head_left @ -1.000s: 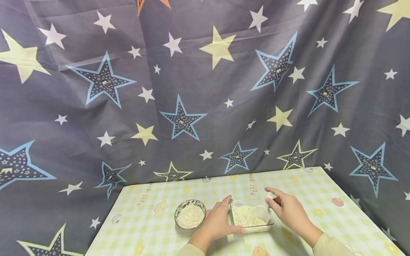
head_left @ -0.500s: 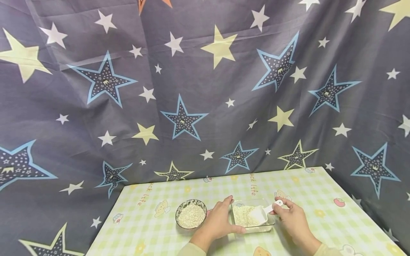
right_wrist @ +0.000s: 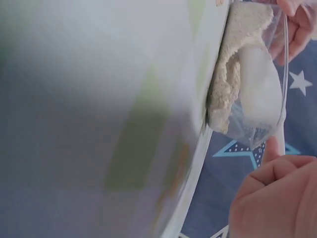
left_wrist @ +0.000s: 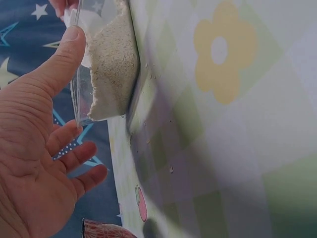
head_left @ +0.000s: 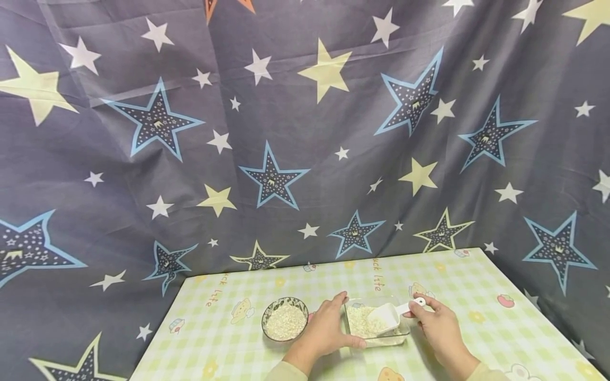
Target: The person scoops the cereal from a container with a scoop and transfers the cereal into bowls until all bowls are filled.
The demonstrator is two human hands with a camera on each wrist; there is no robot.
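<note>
My right hand (head_left: 438,327) pinches the handle of a white plastic scoop (head_left: 387,317), whose bowl is inside a clear rectangular container (head_left: 385,337) of pale oat flakes (head_left: 357,320). The right wrist view shows the scoop (right_wrist: 261,87) tilted beside a hollow in the flakes. My left hand (head_left: 328,329) spans the container's left end, holding it between the thumb at the near rim and the fingers at the far corner. In the left wrist view its thumb (left_wrist: 64,54) lies over the rim, the other fingers loosely spread.
Left of my left hand stands a round patterned bowl (head_left: 263,324) filled with oat flakes (head_left: 285,321). A green-and-white checked cloth (head_left: 200,328) covers the table. Behind it hangs a dark curtain (head_left: 295,127) printed with stars.
The scoop has turned from steeply upright to a lower slant, its handle now pointing right, and has lifted slightly with flakes in it. My left hand and the container have stayed put.
</note>
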